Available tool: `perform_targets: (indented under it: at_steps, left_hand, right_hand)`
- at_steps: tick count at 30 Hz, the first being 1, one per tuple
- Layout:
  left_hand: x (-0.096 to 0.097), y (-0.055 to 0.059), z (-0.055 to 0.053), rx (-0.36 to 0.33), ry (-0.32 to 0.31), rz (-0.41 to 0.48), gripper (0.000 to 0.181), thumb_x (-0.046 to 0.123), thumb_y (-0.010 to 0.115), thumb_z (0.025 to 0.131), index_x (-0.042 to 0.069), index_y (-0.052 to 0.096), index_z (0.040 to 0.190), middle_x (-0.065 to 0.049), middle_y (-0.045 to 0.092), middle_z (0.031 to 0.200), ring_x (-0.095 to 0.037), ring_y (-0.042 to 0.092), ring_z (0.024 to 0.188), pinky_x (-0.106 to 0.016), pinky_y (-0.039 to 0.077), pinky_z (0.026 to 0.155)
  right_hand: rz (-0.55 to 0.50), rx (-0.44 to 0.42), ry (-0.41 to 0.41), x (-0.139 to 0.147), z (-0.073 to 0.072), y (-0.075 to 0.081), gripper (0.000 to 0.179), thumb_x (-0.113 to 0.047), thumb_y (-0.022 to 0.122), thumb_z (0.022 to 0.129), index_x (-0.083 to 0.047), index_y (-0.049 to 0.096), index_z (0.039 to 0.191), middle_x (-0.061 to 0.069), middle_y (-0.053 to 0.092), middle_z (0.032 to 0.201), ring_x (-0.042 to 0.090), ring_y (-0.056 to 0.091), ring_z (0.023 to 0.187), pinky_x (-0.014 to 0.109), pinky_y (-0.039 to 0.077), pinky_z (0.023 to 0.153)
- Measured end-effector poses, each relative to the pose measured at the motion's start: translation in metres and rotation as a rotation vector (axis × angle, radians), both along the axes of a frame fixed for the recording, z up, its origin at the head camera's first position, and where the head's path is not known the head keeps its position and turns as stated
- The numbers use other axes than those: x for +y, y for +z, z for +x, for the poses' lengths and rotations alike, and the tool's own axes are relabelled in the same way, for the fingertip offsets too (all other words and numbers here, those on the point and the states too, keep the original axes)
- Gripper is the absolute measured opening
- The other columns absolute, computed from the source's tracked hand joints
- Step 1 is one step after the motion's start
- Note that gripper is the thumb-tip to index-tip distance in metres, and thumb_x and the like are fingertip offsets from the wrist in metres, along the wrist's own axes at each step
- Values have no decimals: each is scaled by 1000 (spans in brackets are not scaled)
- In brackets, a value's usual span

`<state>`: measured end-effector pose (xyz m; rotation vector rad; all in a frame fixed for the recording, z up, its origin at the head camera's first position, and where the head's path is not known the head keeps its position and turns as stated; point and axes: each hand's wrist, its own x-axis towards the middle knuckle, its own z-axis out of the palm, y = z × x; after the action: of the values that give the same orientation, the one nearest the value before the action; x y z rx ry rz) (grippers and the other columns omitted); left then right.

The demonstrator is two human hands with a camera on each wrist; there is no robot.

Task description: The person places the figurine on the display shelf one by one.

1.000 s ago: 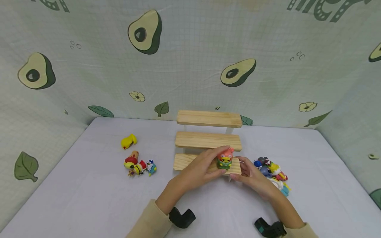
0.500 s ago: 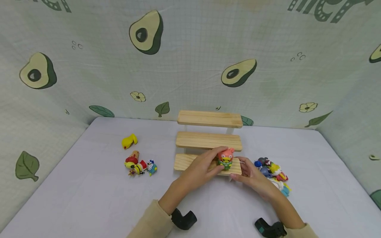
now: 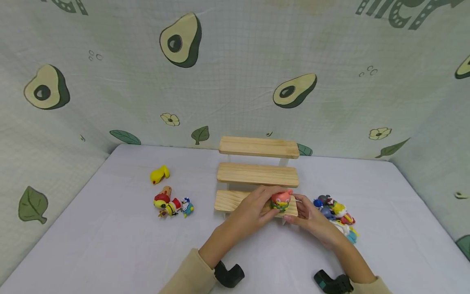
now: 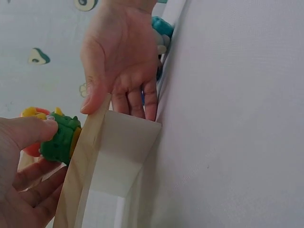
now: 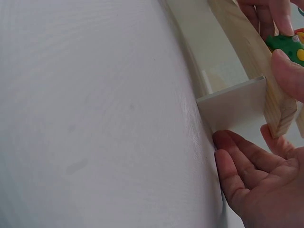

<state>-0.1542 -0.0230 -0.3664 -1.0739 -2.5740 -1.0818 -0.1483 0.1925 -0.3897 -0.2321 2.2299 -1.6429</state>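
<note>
In the head view my left hand pinches a pink-headed, green-bodied toy figurine between thumb and fingers. The figurine is at the right end of the lowest board of a three-tier wooden display shelf. From the left wrist side, its green body meets the board's face, or nearly so. My right hand grips the right end of that same board. Its thumb lies along the board's edge, with the curled fingers beside the white support.
Several small toy figures lie heaped right of the right hand. Left of the shelf are another cluster of figures and a yellow toy. A white cloth covers the table; an avocado-print curtain hangs behind.
The figurine has shifted slightly down and to the right in the head view, its head tipping forward. My left hand moved with it, while the right hand stays at the board's end.
</note>
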Motion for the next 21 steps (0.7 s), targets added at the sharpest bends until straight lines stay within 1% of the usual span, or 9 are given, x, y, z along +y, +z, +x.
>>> perform_targets:
  at_steps: [6,12,18,21]
  left_hand:
    - [-1,0,1,-9,-8,7,54,25,62,90,31,37,137,4,47,129,-9,50,115,-29,43,97]
    - [-2,0,1,-22,-18,32,56,24,64,89,30,36,138,5,47,130,-7,47,119,-28,40,102]
    - [-3,2,1,-13,-12,18,58,25,63,89,28,35,139,4,49,127,-8,49,115,-27,42,99]
    - [-5,2,1,-24,-5,13,59,26,64,89,30,34,140,4,49,126,-9,50,113,-29,43,97]
  right_hand:
    - [-1,-10,-9,0,0,-1,69,-22,63,88,-6,22,141,25,38,140,35,43,125,35,44,91]
    - [-1,-3,-7,1,0,-1,70,-21,63,88,-5,21,141,25,38,140,36,43,126,36,44,92]
    - [3,2,-11,1,1,-1,69,-21,63,88,-5,22,141,26,38,140,37,42,126,37,44,91]
    - [2,0,-7,1,0,-2,70,-22,63,87,-6,22,141,26,38,141,38,41,127,37,44,92]
